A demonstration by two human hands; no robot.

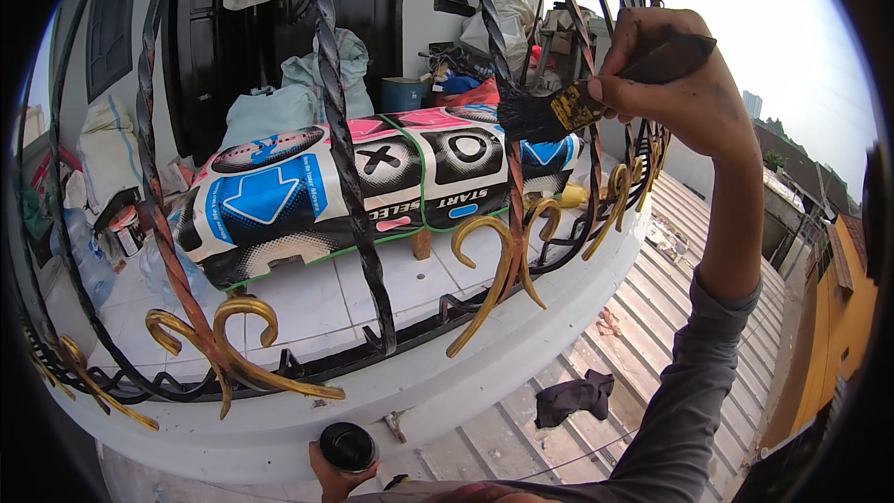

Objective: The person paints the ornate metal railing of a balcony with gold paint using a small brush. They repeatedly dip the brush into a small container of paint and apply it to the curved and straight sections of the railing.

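My right hand [687, 93], raised at the upper right, is closed round the dark handle of a paintbrush [535, 117]. Its wide bristles are black with paint and meet a twisted railing bar [515, 191] that is reddish lower down. Whether they press on the bar or hang just in front, I cannot tell. Low in the view, my left hand [337, 480] grips a small round paint container [347, 447] with a black inside. Other bars, such as the black twisted one [352, 177], look painted. Gold scrolls [489, 235] curl at the foot of the railing.
Behind the bars, a bench [391, 168] with a printed cover stands on white tiles. Sacks [326, 74], a blue bucket [402, 95] and plastic bottles [86, 256] surround it. Below the white ledge [438, 410] lies a corrugated roof [643, 335] with a dark cloth [575, 399] on it.
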